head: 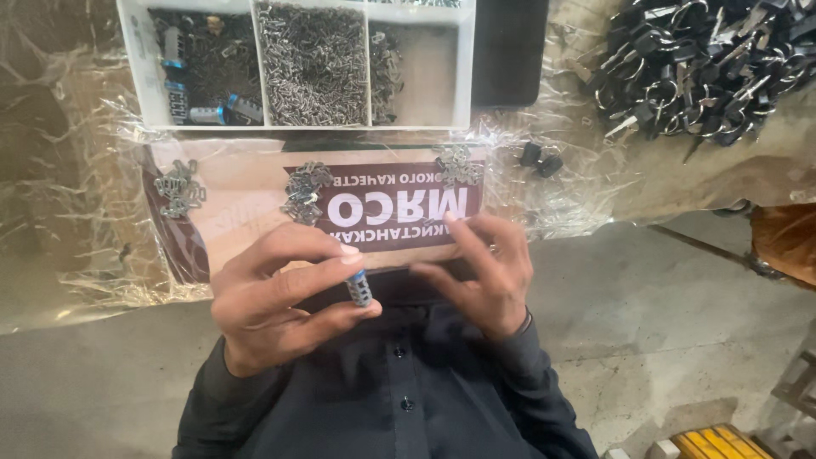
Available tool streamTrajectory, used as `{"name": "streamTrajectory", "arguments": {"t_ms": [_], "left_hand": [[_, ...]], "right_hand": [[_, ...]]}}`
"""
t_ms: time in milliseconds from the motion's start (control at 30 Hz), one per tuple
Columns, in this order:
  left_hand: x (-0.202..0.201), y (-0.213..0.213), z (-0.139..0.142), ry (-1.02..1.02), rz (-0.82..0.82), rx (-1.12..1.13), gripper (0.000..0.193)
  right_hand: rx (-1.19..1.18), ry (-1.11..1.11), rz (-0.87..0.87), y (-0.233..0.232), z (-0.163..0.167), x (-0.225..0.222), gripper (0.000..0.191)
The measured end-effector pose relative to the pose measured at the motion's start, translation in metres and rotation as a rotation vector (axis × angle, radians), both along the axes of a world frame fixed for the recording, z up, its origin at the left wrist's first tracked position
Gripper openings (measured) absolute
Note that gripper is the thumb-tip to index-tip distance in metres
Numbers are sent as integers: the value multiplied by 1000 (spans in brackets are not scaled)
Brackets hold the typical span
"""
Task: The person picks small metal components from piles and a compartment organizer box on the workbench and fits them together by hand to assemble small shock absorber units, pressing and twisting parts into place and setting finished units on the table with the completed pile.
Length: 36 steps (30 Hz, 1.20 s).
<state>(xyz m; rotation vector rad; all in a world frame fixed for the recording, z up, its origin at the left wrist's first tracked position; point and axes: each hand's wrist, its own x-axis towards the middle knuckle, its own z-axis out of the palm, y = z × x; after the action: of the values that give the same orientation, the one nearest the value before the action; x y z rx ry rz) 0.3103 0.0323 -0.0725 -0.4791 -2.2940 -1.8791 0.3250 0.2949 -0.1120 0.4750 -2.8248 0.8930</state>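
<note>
A small ridged metal cylinder [359, 289] is pinched between thumb and fingers of the left hand [276, 293]; the right hand [480, 268] is held beside it, fingers loosely spread, empty. Beyond, small piles of metal clips [304, 194] are scattered on the desk [76, 246], then a white compartment tray [143, 76]
</note>
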Motion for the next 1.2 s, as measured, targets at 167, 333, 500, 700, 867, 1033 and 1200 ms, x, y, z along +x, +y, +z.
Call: {"name": "streamTrajectory", "arguments": {"t_ms": [167, 333, 500, 700, 867, 1033, 1200], "left_hand": [[-2, 6, 0, -18, -51, -9, 46], [-5, 16, -4, -10, -137, -1, 44], [-5, 26, -9, 1, -169, 2, 44], [-4, 23, -13, 0, -173, -8, 47], [-2, 19, -15, -48, -159, 68, 45], [1, 16, -14, 10, -116, 30, 44], [2, 17, -16, 38, -84, -3, 46]], "right_hand": [[134, 142, 229, 8, -12, -2, 54], [-237, 118, 401, 16, -22, 8, 30], [-1259, -570, -139, 2, -13, 29, 11], [-648, 43, -18, -20, 18, 13, 16], [-604, 69, 47, -32, 31, 1, 24], [-510, 95, 86, -40, 29, -1, 24], [-325, 260, 85, -42, 24, 0, 23]]}}
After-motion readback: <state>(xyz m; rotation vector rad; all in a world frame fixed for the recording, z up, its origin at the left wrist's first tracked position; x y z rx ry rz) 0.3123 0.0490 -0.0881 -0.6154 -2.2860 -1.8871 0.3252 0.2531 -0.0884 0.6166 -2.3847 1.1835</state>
